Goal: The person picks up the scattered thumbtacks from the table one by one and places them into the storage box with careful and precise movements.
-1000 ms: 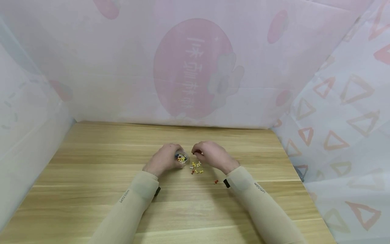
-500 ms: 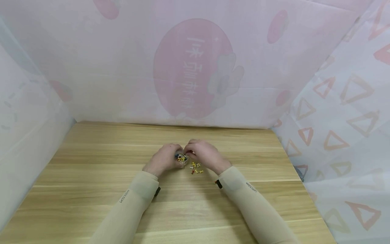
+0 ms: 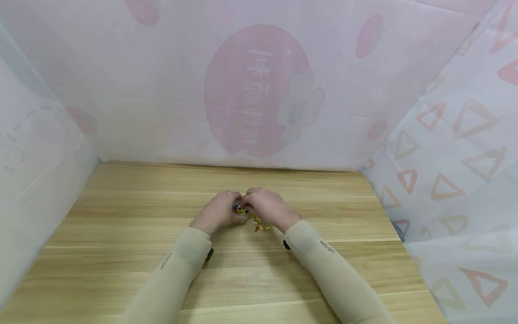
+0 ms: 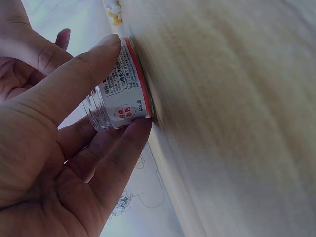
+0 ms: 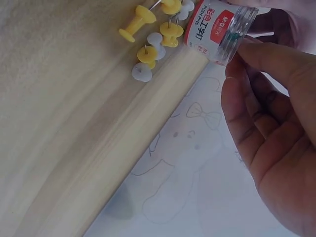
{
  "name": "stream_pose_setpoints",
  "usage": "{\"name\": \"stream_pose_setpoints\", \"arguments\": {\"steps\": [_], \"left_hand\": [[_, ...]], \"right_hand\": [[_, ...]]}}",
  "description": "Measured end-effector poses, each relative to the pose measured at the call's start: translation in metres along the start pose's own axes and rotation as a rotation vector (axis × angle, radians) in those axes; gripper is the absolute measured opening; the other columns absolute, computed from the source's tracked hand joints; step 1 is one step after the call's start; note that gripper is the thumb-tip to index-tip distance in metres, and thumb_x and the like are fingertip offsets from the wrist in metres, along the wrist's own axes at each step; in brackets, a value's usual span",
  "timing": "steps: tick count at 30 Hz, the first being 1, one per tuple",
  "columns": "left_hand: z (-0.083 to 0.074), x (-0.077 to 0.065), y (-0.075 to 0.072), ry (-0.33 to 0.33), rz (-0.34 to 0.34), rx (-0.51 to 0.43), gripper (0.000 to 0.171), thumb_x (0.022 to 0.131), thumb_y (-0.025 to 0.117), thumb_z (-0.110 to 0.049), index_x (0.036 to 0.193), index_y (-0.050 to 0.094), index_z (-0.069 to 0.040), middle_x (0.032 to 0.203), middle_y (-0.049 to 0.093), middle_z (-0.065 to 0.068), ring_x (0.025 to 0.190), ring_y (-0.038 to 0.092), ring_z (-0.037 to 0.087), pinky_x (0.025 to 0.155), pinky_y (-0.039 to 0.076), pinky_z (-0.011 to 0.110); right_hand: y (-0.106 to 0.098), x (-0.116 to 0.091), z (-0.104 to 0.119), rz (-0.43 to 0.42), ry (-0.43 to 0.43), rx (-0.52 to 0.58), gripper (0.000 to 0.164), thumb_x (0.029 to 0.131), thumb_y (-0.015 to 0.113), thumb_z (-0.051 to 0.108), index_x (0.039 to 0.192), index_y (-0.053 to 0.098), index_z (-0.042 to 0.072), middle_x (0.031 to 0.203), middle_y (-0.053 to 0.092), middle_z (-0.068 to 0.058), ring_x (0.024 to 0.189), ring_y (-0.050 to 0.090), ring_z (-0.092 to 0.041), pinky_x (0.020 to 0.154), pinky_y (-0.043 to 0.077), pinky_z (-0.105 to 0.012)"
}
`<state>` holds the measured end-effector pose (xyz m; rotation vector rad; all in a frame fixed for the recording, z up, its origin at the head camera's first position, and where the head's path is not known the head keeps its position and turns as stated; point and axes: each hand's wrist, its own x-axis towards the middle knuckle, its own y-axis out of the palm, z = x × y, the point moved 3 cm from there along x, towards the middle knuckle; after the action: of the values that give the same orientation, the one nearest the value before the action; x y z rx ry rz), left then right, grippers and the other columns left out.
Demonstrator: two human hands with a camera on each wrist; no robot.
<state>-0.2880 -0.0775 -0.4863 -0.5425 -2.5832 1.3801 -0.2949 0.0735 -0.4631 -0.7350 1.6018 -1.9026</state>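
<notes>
A small clear push-pin jar (image 4: 121, 94) with a white and red label stands on the table, its mouth up. My left hand (image 3: 218, 209) grips it, thumb on one side and fingers on the other in the left wrist view. Coloured push pins (image 3: 240, 210) fill part of the jar. My right hand (image 3: 269, 208) is at the jar's mouth with fingers bent and thumb by the rim; whether a pin is between the fingertips is hidden. Loose yellow push pins (image 5: 138, 23) and white push pins (image 5: 142, 72) lie beside the jar, with a red push pin (image 3: 256, 228) among them.
The wood-grain table (image 3: 141, 261) carries the jar and pins. A pink-patterned white sheet (image 3: 162, 90) rises behind its far edge, and a sheet with triangles (image 3: 453, 180) stands at the right.
My right hand has moved left from beside the loose pins to the jar's mouth. The red pin that lay near the right wrist is no longer visible. My left hand has stayed on the jar.
</notes>
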Motion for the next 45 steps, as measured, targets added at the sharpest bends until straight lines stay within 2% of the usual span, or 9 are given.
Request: {"name": "stream_pose_setpoints", "arguments": {"steps": [5,11,18,23,28,36,45], "left_hand": [[0.0,-0.001,-0.001,-0.001,-0.001,-0.008,0.054,0.076,0.092,-0.023,0.123,0.07,-0.009,0.12,0.071,0.007,0.113,0.064,0.028,0.103,0.05,0.045],[-0.001,-0.002,-0.001,0.021,-0.02,-0.003,0.05,0.074,0.093,-0.02,0.117,0.071,-0.006,0.112,0.072,0.008,0.106,0.065,0.027,0.098,0.052,0.043],[-0.002,-0.003,-0.001,-0.009,-0.016,-0.001,0.055,0.074,0.094,-0.023,0.121,0.07,-0.006,0.115,0.071,0.009,0.109,0.065,0.027,0.099,0.052,0.044],[-0.001,-0.003,0.0,-0.021,-0.005,0.007,0.058,0.074,0.093,-0.026,0.124,0.069,-0.007,0.118,0.071,0.009,0.111,0.064,0.027,0.1,0.051,0.045],[0.0,-0.004,0.002,-0.024,-0.009,0.005,0.057,0.074,0.093,-0.025,0.123,0.07,-0.007,0.117,0.071,0.009,0.11,0.063,0.026,0.101,0.051,0.046],[-0.002,-0.004,0.002,-0.026,-0.013,0.001,0.053,0.074,0.093,-0.024,0.119,0.071,-0.008,0.114,0.071,0.008,0.108,0.064,0.026,0.1,0.051,0.045],[-0.004,-0.005,0.002,-0.037,-0.011,0.005,0.055,0.075,0.093,-0.024,0.122,0.07,-0.008,0.117,0.071,0.008,0.111,0.063,0.026,0.102,0.05,0.045]], "right_hand": [[-0.006,-0.004,-0.001,0.011,0.017,0.02,0.017,0.098,0.072,0.02,0.112,0.08,0.021,0.103,0.07,0.007,0.088,0.065,-0.007,0.073,0.056,-0.025],[-0.015,-0.017,-0.01,0.016,0.046,0.019,0.017,0.098,0.071,0.017,0.113,0.08,0.02,0.108,0.071,0.008,0.093,0.066,-0.008,0.076,0.056,-0.027],[-0.018,-0.035,-0.018,0.053,0.014,0.017,0.014,0.096,0.072,0.013,0.108,0.08,0.017,0.103,0.072,0.005,0.089,0.066,-0.008,0.075,0.056,-0.025],[-0.015,-0.044,-0.024,0.082,-0.009,0.018,0.015,0.094,0.074,0.008,0.107,0.079,0.015,0.103,0.073,0.003,0.091,0.067,-0.009,0.079,0.057,-0.026],[-0.01,-0.047,-0.029,0.102,-0.016,-0.003,0.02,0.093,0.071,0.004,0.108,0.079,0.015,0.103,0.074,0.003,0.092,0.067,-0.01,0.08,0.058,-0.027],[-0.002,-0.046,-0.033,0.137,0.009,-0.014,0.02,0.094,0.069,0.005,0.107,0.079,0.017,0.103,0.073,0.005,0.09,0.066,-0.009,0.078,0.058,-0.028],[0.005,-0.043,-0.036,0.167,0.03,-0.017,0.011,0.093,0.074,0.01,0.101,0.079,0.017,0.098,0.071,0.006,0.085,0.064,-0.01,0.076,0.057,-0.029]]}}
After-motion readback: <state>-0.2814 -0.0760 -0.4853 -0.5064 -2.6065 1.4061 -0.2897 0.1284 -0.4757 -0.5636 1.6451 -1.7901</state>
